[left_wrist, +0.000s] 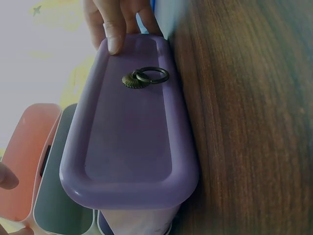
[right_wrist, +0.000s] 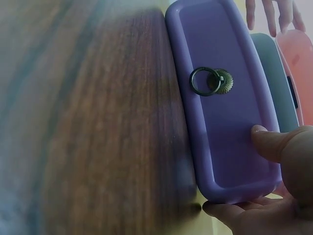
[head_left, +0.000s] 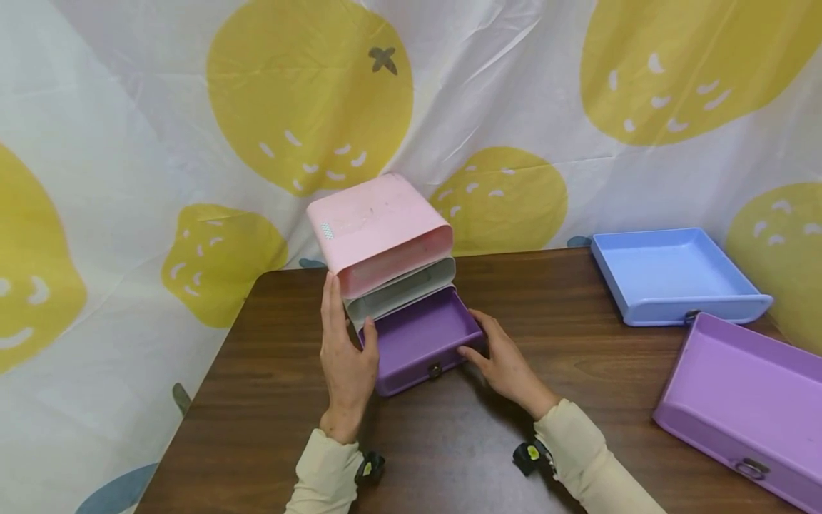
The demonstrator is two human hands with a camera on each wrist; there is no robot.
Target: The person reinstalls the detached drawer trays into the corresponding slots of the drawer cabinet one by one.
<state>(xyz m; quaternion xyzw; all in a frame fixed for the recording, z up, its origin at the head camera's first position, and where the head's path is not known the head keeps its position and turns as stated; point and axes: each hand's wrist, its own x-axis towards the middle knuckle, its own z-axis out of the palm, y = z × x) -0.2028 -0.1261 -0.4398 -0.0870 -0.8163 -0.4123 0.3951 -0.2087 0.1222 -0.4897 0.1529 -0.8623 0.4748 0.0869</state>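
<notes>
A stack of small storage drawers stands on the table. Its pink casing [head_left: 379, 221] is on top and a grey casing [head_left: 401, 289] below; both gape at the front. From the lowest level a dark purple drawer [head_left: 420, 332] sticks out, with a metal ring pull [left_wrist: 146, 77] on its front. My right hand [head_left: 510, 360] grips the drawer's right end, thumb [right_wrist: 266, 142] on the front face and fingers round the side. My left hand [head_left: 349, 357] lies along the stack's left side, fingers straight and thumb raised near the drawer's left corner.
To the right on the brown table [head_left: 257, 428] lie a blue drawer [head_left: 700, 310] and a lighter purple drawer [head_left: 706, 428], the latter cut off by the frame edge. A fruit-patterned cloth [head_left: 501, 86] hangs right behind the stack.
</notes>
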